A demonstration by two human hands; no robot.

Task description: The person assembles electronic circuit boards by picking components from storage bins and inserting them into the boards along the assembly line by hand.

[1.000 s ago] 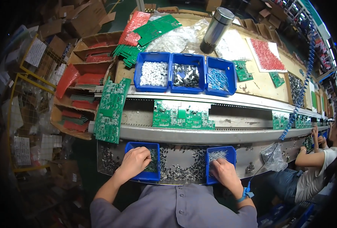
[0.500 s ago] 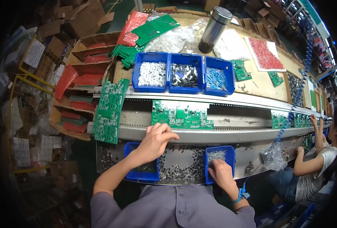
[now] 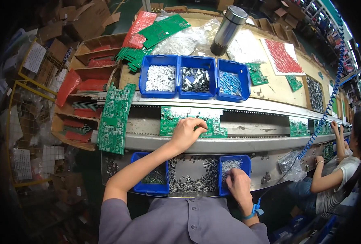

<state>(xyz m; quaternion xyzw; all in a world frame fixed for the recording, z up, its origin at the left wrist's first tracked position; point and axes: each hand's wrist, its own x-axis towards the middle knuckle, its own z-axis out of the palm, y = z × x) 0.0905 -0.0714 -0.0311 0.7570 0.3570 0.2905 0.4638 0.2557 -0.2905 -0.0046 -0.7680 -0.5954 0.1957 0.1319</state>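
My left hand (image 3: 187,133) is over the green circuit board (image 3: 170,120) that sits between the conveyor rails, its thumb and fingertips pinched together. Anything in that pinch is too small to make out. My right hand (image 3: 239,185), with a blue strap at the wrist, dips its curled fingers into the right blue bin (image 3: 248,173) of thin silver-leaded parts (image 3: 231,164). What those fingers hold is hidden. Left of it, below my left forearm, stands another blue bin (image 3: 150,188) with small dark leaded parts. Loose leaded components (image 3: 192,179) lie on the metal tray between the two bins.
Three blue bins (image 3: 196,96) of white, black and blue parts line the far rail (image 3: 266,107). A circuit board panel (image 3: 114,120) lies across the rails at left, beside cardboard dividers (image 3: 72,134). Behind stands a steel flask (image 3: 229,30). At right a co-worker (image 3: 335,175) sits beside a coiled blue cord (image 3: 325,118).
My left hand has moved right and away from me, from the near rail onto the circuit board. My right hand stays at its bin, its fingers shifted slightly.
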